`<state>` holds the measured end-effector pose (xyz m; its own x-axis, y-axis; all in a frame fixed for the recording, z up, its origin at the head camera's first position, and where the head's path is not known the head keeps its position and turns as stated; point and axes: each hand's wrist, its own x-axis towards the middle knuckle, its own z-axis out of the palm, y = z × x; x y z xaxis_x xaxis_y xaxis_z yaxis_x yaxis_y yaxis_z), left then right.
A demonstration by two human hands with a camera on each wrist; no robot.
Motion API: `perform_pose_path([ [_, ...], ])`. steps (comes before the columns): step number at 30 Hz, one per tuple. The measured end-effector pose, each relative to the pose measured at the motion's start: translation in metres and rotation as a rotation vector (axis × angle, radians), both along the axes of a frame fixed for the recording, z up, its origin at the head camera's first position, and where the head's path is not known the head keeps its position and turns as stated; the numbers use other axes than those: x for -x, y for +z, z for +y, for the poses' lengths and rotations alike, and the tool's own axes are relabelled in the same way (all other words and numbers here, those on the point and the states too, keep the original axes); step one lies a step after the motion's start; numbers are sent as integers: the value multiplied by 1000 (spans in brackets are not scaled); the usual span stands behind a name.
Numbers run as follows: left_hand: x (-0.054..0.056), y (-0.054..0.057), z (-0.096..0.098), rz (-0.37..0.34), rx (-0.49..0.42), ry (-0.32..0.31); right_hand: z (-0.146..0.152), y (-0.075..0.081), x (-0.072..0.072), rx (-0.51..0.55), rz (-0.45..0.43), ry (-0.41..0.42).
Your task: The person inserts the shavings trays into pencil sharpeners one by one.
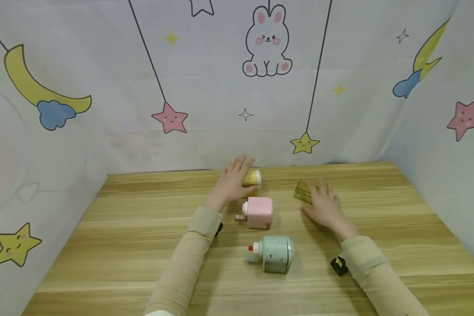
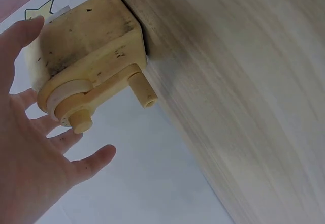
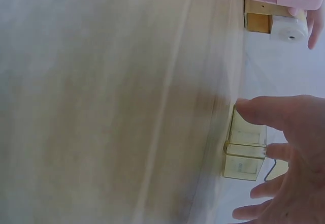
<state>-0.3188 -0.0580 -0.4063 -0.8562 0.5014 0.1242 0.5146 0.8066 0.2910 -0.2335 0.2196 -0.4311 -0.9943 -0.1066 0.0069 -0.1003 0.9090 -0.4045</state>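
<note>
A yellow crank pencil sharpener (image 2: 91, 36) stands at the back of the table, crank side facing the left wrist camera. My left hand (image 1: 232, 182) is at it with fingers spread; the thumb lies along the top edge, and I cannot tell whether it touches. The hand covers much of this sharpener in the head view. My right hand (image 1: 324, 206) is beside a see-through yellow box (image 1: 303, 193), like a shavings drawer. Its fingers are extended, and the thumb tip is close to the box's edge in the right wrist view.
A pink crank sharpener (image 1: 260, 212) sits just in front of the yellow one. Nearer stands a pale green sharpener (image 1: 276, 254) with a red-tipped knob. A printed white cloth (image 1: 213, 87) hangs along the wooden table's (image 1: 134, 228) back edge and sides.
</note>
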Motion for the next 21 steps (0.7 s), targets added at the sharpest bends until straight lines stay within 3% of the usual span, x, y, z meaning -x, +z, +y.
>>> perform_pose_path([
  [10, 1, -8, 2, -35, 8, -62, 3, -5, 1, 5, 12, 19],
  [21, 6, -11, 4, -5, -9, -96, 6, -4, 6, -3, 107, 37],
])
